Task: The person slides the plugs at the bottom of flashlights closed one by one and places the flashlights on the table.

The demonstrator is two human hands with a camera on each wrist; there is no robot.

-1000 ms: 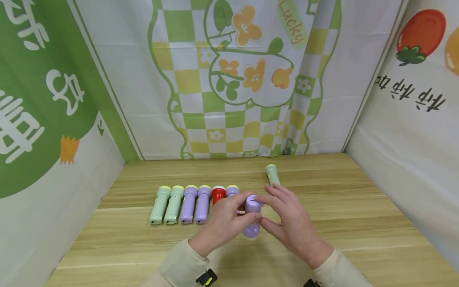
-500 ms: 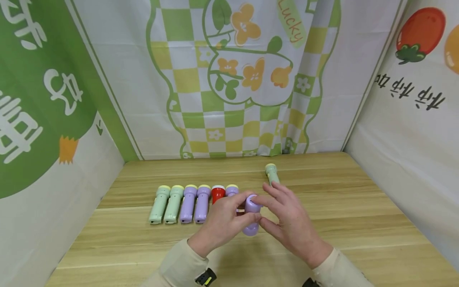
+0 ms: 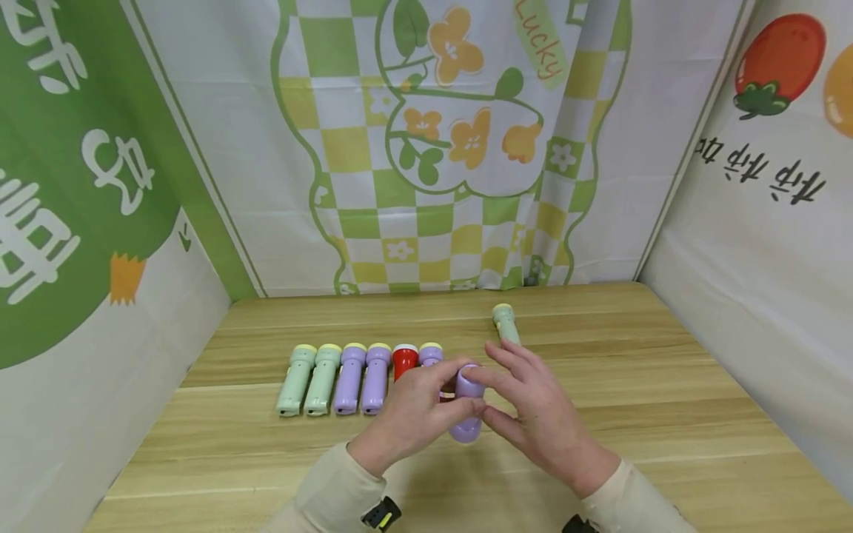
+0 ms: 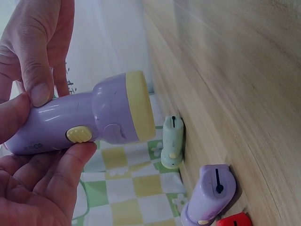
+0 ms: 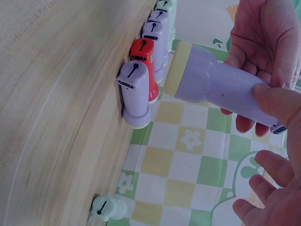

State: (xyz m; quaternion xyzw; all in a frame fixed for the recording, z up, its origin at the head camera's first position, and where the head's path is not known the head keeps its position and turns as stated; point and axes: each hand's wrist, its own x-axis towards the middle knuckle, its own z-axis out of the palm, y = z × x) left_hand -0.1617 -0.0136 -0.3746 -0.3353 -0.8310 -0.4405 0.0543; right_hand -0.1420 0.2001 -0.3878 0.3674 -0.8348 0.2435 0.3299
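A purple flashlight (image 3: 466, 431) with a pale yellow lens rim is held above the table, lens end down. My left hand (image 3: 409, 411) grips its body, thumb on the near side and fingers behind. My right hand (image 3: 546, 414) pinches the tail half, index finger over the tail end and thumb against the side; its other fingers are spread away. In the left wrist view a yellow switch (image 4: 79, 134) shows on the barrel, above a left fingertip. From the right wrist view, the flashlight body (image 5: 230, 84) has its tail partly covered by fingers.
Left of the hands, a row of lying flashlights holds green (image 3: 323, 381), purple (image 3: 376, 381) and red (image 3: 404, 359) ones; the left hand partly hides its right end. A single green flashlight (image 3: 504, 322) lies farther back, beyond the right hand. Patterned curtains (image 3: 413, 252) border the wooden table (image 3: 633, 385).
The right index finger has slid over the tail end, covering the dark slot seen there earlier. The flashlight has tilted slightly. Both hands stay nearly in place.
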